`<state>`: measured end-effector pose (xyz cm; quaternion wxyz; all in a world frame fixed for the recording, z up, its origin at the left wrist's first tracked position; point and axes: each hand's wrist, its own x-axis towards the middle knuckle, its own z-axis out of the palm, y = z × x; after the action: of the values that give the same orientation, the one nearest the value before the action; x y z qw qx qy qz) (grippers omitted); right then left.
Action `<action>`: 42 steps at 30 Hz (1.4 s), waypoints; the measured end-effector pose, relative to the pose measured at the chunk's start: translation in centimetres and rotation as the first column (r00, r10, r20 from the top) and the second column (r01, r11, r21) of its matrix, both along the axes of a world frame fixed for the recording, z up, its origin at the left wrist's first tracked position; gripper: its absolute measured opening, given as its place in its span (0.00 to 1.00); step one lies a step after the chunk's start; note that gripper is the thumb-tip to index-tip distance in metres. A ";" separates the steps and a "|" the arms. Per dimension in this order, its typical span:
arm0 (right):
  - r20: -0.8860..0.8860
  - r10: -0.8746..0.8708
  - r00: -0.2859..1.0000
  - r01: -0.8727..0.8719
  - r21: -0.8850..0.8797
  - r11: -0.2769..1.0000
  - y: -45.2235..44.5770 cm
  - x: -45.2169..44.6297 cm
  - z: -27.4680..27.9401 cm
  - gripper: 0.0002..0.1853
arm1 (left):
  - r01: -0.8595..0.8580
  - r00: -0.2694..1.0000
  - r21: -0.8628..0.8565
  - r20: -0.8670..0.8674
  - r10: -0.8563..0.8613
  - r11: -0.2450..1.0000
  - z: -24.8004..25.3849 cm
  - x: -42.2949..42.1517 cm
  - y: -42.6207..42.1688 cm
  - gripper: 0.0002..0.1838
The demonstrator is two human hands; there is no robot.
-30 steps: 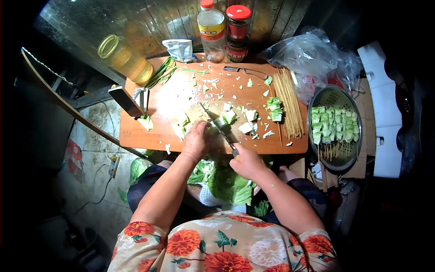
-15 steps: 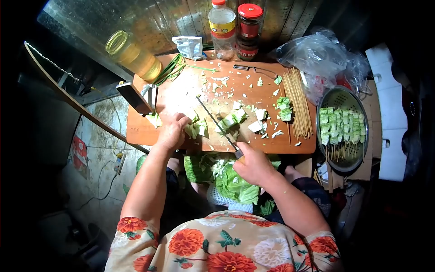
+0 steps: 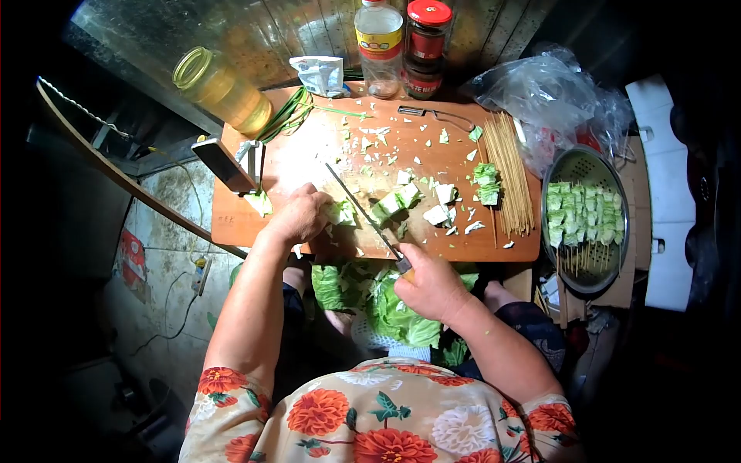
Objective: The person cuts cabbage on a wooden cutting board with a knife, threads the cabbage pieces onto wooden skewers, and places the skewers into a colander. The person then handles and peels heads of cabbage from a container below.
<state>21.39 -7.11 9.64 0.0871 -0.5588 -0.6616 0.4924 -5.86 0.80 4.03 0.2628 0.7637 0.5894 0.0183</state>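
Note:
My right hand (image 3: 432, 282) grips the handle of a knife (image 3: 363, 214), its thin blade slanting up and left over the board. My left hand (image 3: 303, 214) is curled over cut cabbage (image 3: 341, 212) just left of the blade; its fingertips are partly hidden. To the right of the knife lie more cabbage pieces (image 3: 395, 202) and pale chunks (image 3: 438, 214). Everything rests on a brown wooden board (image 3: 262, 228) strewn with small scraps. Below the board's near edge, large cabbage leaves (image 3: 405, 309) lie at my lap.
Bamboo skewers (image 3: 509, 177) lie at the board's right, beside a partly loaded cabbage skewer (image 3: 486, 184). A metal colander (image 3: 584, 279) holds several filled skewers. A phone (image 3: 224, 164), a glass jar (image 3: 224, 92), a plastic bottle (image 3: 378, 65), a peeler (image 3: 436, 116) and lidded jars (image 3: 427, 50) stand or lie around.
My left hand has rotated slightly, and a small pale scrap now shows below it at the board's edge. The knife has shifted a little left, still in my right hand.

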 end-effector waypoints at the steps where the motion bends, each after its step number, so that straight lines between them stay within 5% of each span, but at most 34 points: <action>1: 0.001 -0.002 1.000 0.002 0.000 1.000 0.0 0.1 0.1 0.25 | -0.012 1.000 -0.024 -0.023 0.012 1.000 0.1 0.3 0.2 0.17; 9: -0.027 -0.008 1.000 0.009 0.044 0.999 -0.3 0.6 -0.2 0.25 | -0.212 0.977 -0.024 0.016 0.212 0.977 0.0 1.3 1.0 0.20; 13: -0.018 0.003 1.000 -0.002 0.045 0.999 -0.4 0.5 -0.5 0.25 | -0.293 0.949 -0.188 0.058 0.309 0.937 -2.1 0.3 1.6 0.26; 18: 0.020 0.013 1.000 -0.011 -0.088 0.996 -0.9 -0.2 -0.5 0.26 | -0.521 0.688 -0.396 0.330 0.646 0.757 -5.5 -0.8 1.7 0.24; 25: 0.031 -0.012 0.999 0.015 -0.109 0.994 -1.2 -1.1 -1.0 0.26 | -0.359 0.813 -0.427 0.293 0.503 0.830 -1.8 0.3 1.1 0.23; 29: 0.031 -0.017 0.999 0.020 -0.108 0.994 -1.3 -1.3 -1.3 0.26 | -0.299 0.922 -0.418 0.106 0.373 0.858 0.1 1.1 1.0 0.24; 31: 0.032 -0.018 0.999 0.021 -0.101 0.995 -1.2 -1.4 -1.2 0.27 | -0.152 0.983 -0.159 0.074 0.165 0.976 -0.4 0.8 0.5 0.25; 38: 0.078 0.009 0.997 -0.001 -0.096 0.995 -1.2 -1.6 -0.7 0.25 | -0.163 0.977 -0.118 0.122 0.177 0.980 -1.4 1.2 -0.5 0.25; 42: 0.091 0.027 0.996 -0.015 -0.127 0.992 -1.1 -1.5 -0.7 0.26 | -0.291 0.919 -0.232 0.200 0.339 0.928 -2.2 0.9 -0.6 0.25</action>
<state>19.90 -8.21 8.98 0.0158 -0.5783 -0.6382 0.5079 -4.91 0.15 1.82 0.3992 0.6207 0.6684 0.0927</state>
